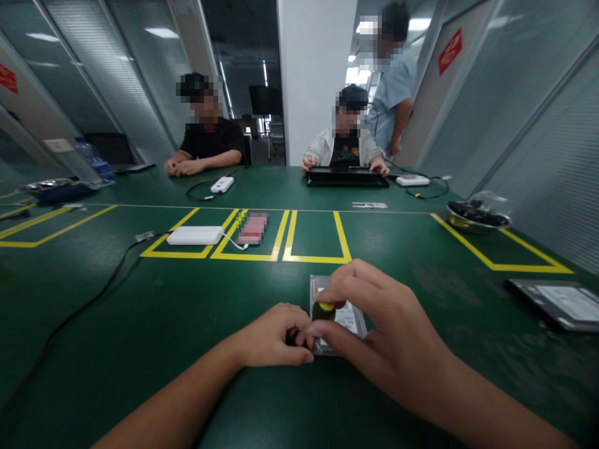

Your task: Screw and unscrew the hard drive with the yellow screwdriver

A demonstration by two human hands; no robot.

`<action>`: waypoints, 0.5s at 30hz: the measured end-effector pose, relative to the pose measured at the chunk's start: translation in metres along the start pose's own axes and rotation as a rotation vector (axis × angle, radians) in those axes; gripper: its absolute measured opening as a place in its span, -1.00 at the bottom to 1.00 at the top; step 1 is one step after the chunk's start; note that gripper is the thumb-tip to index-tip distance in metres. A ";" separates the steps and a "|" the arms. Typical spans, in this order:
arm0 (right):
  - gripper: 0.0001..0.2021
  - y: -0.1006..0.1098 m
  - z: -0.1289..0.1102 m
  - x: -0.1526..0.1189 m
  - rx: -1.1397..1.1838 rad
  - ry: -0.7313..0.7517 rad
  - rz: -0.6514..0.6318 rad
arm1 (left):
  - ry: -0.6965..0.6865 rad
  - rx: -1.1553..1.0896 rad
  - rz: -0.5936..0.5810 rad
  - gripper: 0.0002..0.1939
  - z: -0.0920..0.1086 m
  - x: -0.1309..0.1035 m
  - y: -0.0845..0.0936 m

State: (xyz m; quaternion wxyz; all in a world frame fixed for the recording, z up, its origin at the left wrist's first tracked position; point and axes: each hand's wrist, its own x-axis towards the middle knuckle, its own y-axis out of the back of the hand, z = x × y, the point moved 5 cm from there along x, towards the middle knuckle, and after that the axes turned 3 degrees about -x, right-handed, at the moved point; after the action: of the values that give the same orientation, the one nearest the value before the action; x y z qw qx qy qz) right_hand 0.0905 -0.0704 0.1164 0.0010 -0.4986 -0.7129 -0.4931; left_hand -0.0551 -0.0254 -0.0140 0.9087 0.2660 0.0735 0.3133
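A silver hard drive (pixel 349 319) with a white label lies flat on the green table in front of me. My right hand (pixel 384 318) is over it, thumb and fingers closed round the black and yellow handle of a screwdriver (pixel 324 310). The screwdriver's tip is hidden behind my fingers. Curled against the drive's left edge, my left hand (pixel 281 337) grips it low, close to the table. Something dark shows between the left fingers, too shaded to name.
A second drive (pixel 564 302) lies at the right; behind it stands a metal bowl (pixel 477 218) of dark items. A white power bank (pixel 195 236) is cabled to a phone (pixel 253 229) inside yellow tape. Across the table sit two people; one holds a black tray (pixel 347 178). Another person stands behind.
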 end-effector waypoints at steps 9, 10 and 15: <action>-0.90 0.000 -0.001 0.001 0.032 0.046 -0.018 | -0.005 0.019 0.007 -0.85 0.002 0.000 0.001; -0.92 -0.001 0.000 0.000 0.028 0.035 -0.029 | -0.003 0.016 0.012 -0.83 0.002 0.000 0.001; -0.80 0.000 -0.002 -0.004 0.003 0.047 0.004 | 0.007 -0.014 0.001 -0.78 0.003 0.000 0.001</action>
State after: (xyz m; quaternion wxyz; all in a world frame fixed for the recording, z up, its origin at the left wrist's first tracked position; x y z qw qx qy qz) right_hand 0.0914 -0.0746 0.1162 0.0197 -0.4881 -0.7126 -0.5036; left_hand -0.0546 -0.0261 -0.0107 0.9101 0.2587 0.0745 0.3152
